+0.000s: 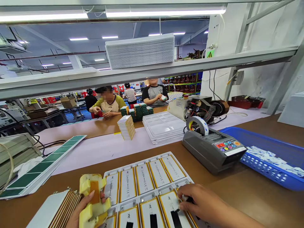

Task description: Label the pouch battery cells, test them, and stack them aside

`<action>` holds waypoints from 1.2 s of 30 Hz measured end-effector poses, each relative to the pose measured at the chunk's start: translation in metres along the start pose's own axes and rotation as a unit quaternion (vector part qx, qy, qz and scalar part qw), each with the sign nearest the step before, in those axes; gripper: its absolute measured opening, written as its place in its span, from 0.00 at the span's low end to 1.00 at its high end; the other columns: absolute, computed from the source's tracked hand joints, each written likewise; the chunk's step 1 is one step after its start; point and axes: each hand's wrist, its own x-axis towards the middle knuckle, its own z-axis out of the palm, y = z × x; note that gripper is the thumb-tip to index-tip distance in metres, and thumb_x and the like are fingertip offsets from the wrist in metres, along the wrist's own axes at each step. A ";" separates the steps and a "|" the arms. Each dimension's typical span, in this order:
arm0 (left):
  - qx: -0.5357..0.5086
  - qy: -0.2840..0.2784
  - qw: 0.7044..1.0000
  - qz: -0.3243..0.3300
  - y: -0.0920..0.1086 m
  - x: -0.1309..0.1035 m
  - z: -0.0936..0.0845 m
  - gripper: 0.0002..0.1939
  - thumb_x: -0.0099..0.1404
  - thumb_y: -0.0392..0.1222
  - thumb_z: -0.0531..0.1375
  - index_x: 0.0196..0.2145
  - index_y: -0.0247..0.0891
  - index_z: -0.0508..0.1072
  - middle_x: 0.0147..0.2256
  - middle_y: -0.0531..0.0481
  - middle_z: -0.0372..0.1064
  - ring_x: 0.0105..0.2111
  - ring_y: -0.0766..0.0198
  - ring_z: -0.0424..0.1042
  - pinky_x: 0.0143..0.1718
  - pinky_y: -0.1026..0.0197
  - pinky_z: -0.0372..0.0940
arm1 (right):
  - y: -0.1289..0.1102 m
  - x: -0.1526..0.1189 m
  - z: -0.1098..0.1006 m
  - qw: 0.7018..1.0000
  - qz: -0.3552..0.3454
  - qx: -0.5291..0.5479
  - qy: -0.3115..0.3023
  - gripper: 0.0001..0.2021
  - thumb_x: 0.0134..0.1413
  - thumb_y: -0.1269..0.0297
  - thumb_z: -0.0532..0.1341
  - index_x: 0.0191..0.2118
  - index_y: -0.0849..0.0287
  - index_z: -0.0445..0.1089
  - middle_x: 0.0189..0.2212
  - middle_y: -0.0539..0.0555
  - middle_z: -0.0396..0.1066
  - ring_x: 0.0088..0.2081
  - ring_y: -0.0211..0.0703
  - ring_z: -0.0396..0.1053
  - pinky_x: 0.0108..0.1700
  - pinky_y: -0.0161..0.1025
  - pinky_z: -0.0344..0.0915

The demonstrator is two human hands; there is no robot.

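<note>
My left hand point(83, 207) is wrapped round a yellow block-like fixture point(91, 202) with an orange-brown patch, at the left edge of a white tray point(140, 199). Flat white battery packs point(144, 179) with yellow edges fill the tray's compartments in two rows. Several packs in the near row carry black strips point(176, 218). Over that row, at the right, my right hand point(197, 199) has its thumb and fingers pinched together beside a pack; a small dark piece shows between them, too hidden to make out.
A grey tape dispenser point(213, 150) stands at the right, next to a blue basket point(268, 158). Stacked white trays point(163, 126) and a pack stack point(126, 127) lie beyond. More packs point(51, 210) stand at the lower left. Two people sit across the table. A shelf point(147, 71) crosses above.
</note>
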 end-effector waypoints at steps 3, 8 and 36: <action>-0.004 0.003 1.000 -0.003 0.000 0.000 0.001 0.09 0.49 0.32 0.60 0.31 0.29 0.70 0.27 0.41 0.71 0.27 0.55 0.71 0.26 0.54 0.67 | 0.000 0.000 0.000 1.000 -0.001 -0.002 0.000 0.07 0.45 0.61 0.58 0.33 0.52 0.70 0.32 0.48 0.71 0.34 0.41 0.65 0.34 0.33 0.54; -0.003 0.014 1.000 -0.003 0.000 0.001 0.001 0.08 0.49 0.32 0.59 0.31 0.30 0.71 0.26 0.41 0.71 0.27 0.55 0.70 0.26 0.54 0.67 | 0.003 0.002 0.002 1.000 -0.006 -0.003 0.002 0.07 0.46 0.61 0.58 0.34 0.51 0.70 0.32 0.48 0.71 0.35 0.42 0.65 0.36 0.33 0.55; -0.004 -0.019 1.000 -0.011 -0.001 0.004 -0.004 0.12 0.48 0.34 0.61 0.34 0.32 0.70 0.28 0.44 0.70 0.29 0.55 0.70 0.27 0.53 0.67 | 0.001 0.001 0.000 1.000 -0.009 -0.013 -0.003 0.08 0.46 0.61 0.59 0.34 0.53 0.70 0.32 0.49 0.71 0.35 0.41 0.66 0.35 0.33 0.55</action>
